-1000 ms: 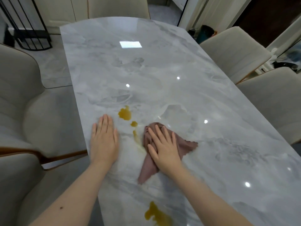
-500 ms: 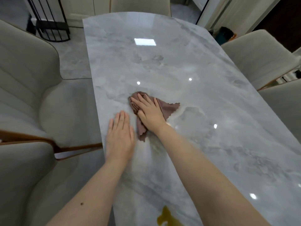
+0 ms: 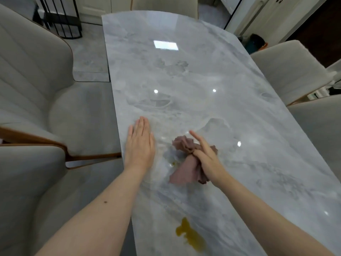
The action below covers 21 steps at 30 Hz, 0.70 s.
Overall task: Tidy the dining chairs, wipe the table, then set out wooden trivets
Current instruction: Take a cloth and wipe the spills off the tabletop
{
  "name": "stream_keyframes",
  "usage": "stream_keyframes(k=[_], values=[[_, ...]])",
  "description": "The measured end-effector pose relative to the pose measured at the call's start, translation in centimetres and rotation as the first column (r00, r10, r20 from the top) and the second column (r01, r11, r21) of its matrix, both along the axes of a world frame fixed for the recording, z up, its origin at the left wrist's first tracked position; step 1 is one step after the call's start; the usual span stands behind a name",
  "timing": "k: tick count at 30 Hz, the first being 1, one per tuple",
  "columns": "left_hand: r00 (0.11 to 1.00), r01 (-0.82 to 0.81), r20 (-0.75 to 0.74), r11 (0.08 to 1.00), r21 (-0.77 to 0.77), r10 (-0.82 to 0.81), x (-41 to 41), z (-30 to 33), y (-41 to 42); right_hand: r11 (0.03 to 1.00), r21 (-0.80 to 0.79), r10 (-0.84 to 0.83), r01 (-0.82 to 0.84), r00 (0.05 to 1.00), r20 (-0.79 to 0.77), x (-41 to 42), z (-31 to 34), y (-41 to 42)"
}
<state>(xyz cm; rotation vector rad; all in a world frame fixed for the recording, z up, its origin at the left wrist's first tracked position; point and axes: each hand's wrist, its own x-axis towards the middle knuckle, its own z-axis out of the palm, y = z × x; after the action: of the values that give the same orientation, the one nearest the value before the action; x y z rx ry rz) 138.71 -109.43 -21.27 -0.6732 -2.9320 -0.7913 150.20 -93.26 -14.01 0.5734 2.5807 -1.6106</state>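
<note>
A glossy grey marble table point(image 3: 184, 74) runs away from me. My left hand point(image 3: 140, 145) lies flat on it near the left edge, fingers together, holding nothing. My right hand point(image 3: 204, 157) bunches a dusty-pink cloth point(image 3: 186, 167) against the tabletop, its forefinger sticking out. A faint yellow smear point(image 3: 173, 163) shows just left of the cloth. Closer to me, a larger yellow-brown spill point(image 3: 191, 235) sits on the marble. No trivets are in view.
Beige upholstered chairs with wooden frames stand on the left point(image 3: 33, 93) and at the right point(image 3: 287, 71); another chair's back point(image 3: 164, 4) is at the far end. A black wire stand point(image 3: 59, 17) is on the floor at the back left.
My right hand has dragged the cloth back toward me and gathered it into a bunch. The upper yellow stains are gone except for a faint smear. My left hand stays flat.
</note>
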Motion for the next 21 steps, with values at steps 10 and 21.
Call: stream_keyframes(k=[10,21], values=[[0.998,-0.05,-0.042,0.996,0.08,0.053,0.3,0.5,-1.9,0.782,0.603,-0.025,-0.157,0.959,0.282,2.2,-3.8,-3.0],[0.984,-0.178,-0.02,0.983,0.034,0.179,0.8,-1.2,-2.1,0.63,0.766,0.006,-0.13,0.987,0.163,-13.2,-5.9,-2.1]])
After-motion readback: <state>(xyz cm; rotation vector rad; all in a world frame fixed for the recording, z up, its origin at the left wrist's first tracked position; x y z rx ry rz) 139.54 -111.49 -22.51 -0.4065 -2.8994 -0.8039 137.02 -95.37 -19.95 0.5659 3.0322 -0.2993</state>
